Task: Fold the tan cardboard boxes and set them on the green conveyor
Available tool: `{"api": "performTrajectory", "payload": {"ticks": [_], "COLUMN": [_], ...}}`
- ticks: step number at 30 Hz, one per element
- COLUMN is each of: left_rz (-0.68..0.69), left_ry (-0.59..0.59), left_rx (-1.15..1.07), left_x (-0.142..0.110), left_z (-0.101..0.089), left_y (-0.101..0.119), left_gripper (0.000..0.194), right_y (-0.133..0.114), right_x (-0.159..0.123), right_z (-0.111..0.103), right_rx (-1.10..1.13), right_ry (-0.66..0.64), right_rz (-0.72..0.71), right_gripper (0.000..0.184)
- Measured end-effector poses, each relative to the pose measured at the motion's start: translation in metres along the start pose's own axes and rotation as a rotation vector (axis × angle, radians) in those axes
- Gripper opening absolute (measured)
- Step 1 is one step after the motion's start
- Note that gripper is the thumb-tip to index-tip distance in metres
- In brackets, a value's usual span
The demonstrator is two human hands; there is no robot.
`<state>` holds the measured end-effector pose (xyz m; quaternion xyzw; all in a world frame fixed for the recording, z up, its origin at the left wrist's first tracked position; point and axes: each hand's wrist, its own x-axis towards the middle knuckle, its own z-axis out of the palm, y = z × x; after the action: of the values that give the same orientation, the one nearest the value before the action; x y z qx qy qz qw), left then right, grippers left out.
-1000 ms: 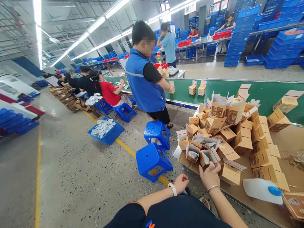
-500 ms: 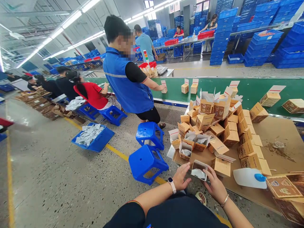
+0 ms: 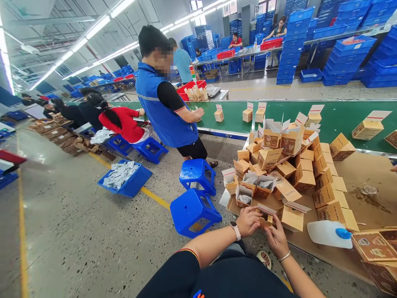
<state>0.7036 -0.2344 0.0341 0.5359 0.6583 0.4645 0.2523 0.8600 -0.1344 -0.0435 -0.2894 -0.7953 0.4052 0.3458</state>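
A small brown cardboard box (image 3: 266, 220) is between my hands at the table's near edge. Its flap with the red stripe stands up, and the opening is covered over. My left hand (image 3: 249, 221) is closed on the box's left side, wrist watch on that arm. From the right, my right hand (image 3: 277, 236) grips the other side with thumb and fingers. Just beyond them stands an open box (image 3: 244, 195) with a silver pouch inside. A lidded box (image 3: 292, 218) with its flap raised is to the right of my right hand.
Many cartons are heaped on the cardboard-covered table (image 3: 350, 165). A white bottle (image 3: 329, 234) with a blue cap lies at the right. Behind runs a green conveyor (image 3: 285, 108) carrying boxes. Blue stools (image 3: 194, 211) and a co-worker in a blue vest (image 3: 164, 103) are at the left.
The box in my hands was open with a silver pouch showing; now its top is folded over. My left hand has closed in on it. The co-worker's hand has drawn back from a conveyor box.
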Motion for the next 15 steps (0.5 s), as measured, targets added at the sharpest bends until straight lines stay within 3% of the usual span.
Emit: {"api": "performTrajectory", "payload": {"ticks": [3,5,8,12,15], "left_rz": [-0.061,-0.195,-0.450,-0.688,-0.759], "left_ry": [0.133,0.282,0.473,0.344,0.282], "left_rx": [-0.068,-0.129,-0.288,-0.591,-0.659], "left_x": [-0.002,-0.004,-0.002,0.011,0.018], "left_z": [0.016,0.027,0.037,0.038,0.038], "left_y": [-0.003,-0.004,-0.002,0.001,0.000], "left_gripper": [0.017,0.015,0.033,0.029,0.026], "right_y": [-0.009,-0.015,-0.022,-0.025,-0.026], "right_x": [0.000,0.002,0.008,0.012,0.009], "right_z": [0.009,0.015,0.023,0.031,0.034], "right_rx": [0.118,0.220,0.338,0.343,0.335], "right_ry": [0.139,0.260,0.337,0.296,0.273], "right_rz": [0.091,0.199,0.394,0.625,0.657], "right_gripper": [0.042,0.040,0.052,0.056,0.054]}}
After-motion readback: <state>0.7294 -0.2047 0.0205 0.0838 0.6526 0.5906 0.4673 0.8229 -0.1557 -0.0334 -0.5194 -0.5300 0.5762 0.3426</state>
